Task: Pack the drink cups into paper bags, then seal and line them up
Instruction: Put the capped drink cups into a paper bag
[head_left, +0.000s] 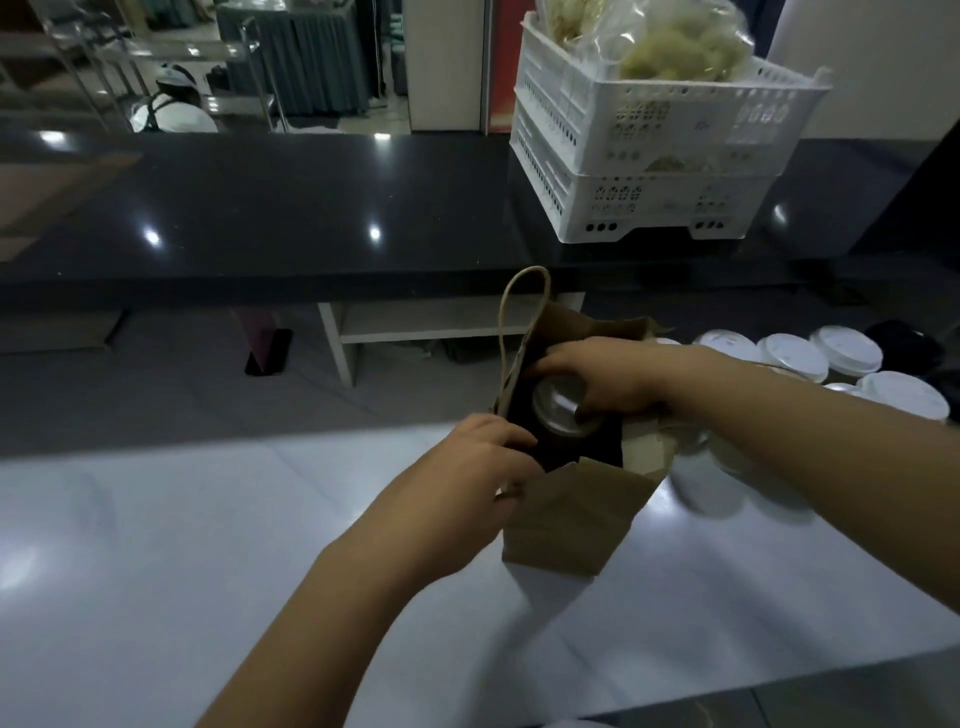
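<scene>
A brown paper bag stands upright on a glossy white table, its mouth open toward the camera and its near flap folded outward. The drink cup, topped with a clear lid, sits inside the bag's dark mouth, toward the bag's left side. The right hand reaches in from the bag's right, its fingers curled round the cup's lid rim from above and gripping it. The left hand is at the bag's near-left corner, fingers bent over the rim and pinching the paper there, so that the mouth is held wide. A twisted paper handle loops up from the bag's far-left edge. To the right of the bag, several white-lidded cups stand close together on the table; the ones just beside the bag, under the right forearm, are blurred. Beyond the bag runs a black counter, and on it, behind and to the right of the bag, two white plastic crates are stacked, the upper one holding clear bags of pale yellow food.
</scene>
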